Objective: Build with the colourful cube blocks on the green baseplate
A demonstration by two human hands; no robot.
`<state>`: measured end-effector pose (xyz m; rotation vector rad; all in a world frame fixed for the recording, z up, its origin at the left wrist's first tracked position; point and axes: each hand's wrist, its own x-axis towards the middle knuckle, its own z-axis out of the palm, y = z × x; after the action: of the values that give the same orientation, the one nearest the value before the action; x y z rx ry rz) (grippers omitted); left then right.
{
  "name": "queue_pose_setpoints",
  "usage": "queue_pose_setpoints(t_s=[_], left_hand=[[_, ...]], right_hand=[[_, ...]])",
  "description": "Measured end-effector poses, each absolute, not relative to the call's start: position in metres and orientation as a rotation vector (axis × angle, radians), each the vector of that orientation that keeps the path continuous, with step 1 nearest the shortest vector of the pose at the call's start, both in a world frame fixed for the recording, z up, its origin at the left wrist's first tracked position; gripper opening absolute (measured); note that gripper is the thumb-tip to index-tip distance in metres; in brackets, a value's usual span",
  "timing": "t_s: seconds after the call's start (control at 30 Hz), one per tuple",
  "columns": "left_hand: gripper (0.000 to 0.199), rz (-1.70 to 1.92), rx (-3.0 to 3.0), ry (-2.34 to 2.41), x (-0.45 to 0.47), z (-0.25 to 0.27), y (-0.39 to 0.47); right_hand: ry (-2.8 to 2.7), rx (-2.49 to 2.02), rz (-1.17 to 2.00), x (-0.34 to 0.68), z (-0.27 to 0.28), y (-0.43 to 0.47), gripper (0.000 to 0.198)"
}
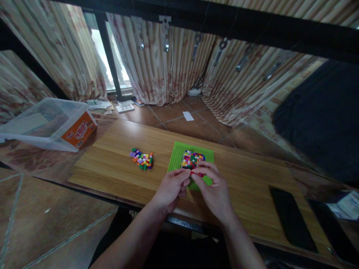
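A green studded baseplate (pixel 175 155) lies on the wooden board, with a block of many-coloured toy bricks (pixel 193 158) pressed together on it. Over the plate's near part, my two hands meet at the fingertips. My right hand (pixel 213 185) pinches a small red brick (pixel 192 173) between thumb and fingers. My left hand (pixel 174 186) is closed, its thumb and forefinger pressed together right beside that brick; what sits between them is hidden. To the left, a loose pile of small coloured bricks (pixel 142 159) rests on the wood.
The wooden board (pixel 112 160) spans a low table. A clear plastic bin (pixel 50 130) with an orange label stands at the left end. Dark flat phone-like objects (pixel 293 218) lie at the right. Papers and a booklet (pixel 125 108) lie beyond, near the curtains.
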<state>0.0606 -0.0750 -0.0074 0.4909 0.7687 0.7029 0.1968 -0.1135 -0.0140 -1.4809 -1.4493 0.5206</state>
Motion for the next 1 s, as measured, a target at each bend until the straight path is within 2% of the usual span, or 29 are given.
queue_pose_setpoints(t_s=[0.77,1.0], left_hand=[[0.024,0.897,0.493,0.887,0.051,-0.009,-0.065],[0.024,0.878,0.491,0.87,0.05,-0.008,-0.065]], right_hand=[[-1.507,-1.757,0.269,0.232,-0.03,-0.11,0.007],[-1.354,-1.765,0.349,0.227,-0.035,-0.106,0.008]])
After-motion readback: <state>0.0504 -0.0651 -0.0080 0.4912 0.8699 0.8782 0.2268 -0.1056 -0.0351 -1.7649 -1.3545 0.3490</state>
